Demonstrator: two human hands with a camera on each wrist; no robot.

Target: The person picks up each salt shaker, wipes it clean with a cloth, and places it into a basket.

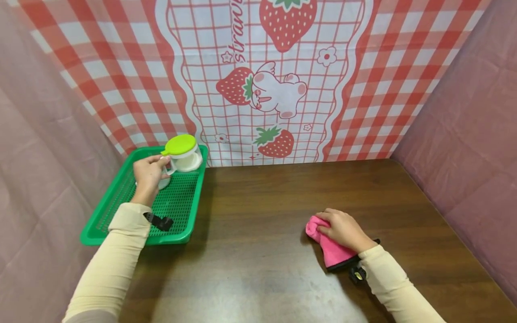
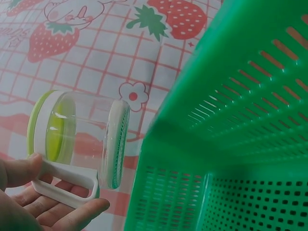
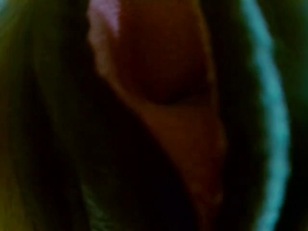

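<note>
My left hand (image 1: 150, 172) grips the white handle (image 2: 67, 183) of a clear jar (image 1: 186, 160) with a lime-green lid (image 1: 180, 144). In the head view the jar is at the far right corner of the green basket (image 1: 197, 197). The left wrist view has it beside the basket's rim, its see-through body showing nothing inside. Partly behind the left hand is a small white item (image 1: 163, 183), too covered to identify. On the table, my right hand (image 1: 343, 229) holds a bunched pink cloth (image 1: 337, 253) with a black edge. The right wrist view is too dark and blurred to read.
The basket stands at the left of the brown wooden table (image 1: 258, 215). Behind the table hangs a red-and-white strawberry-print cloth (image 1: 343, 134). Pinkish drapes (image 1: 460, 125) close off both sides.
</note>
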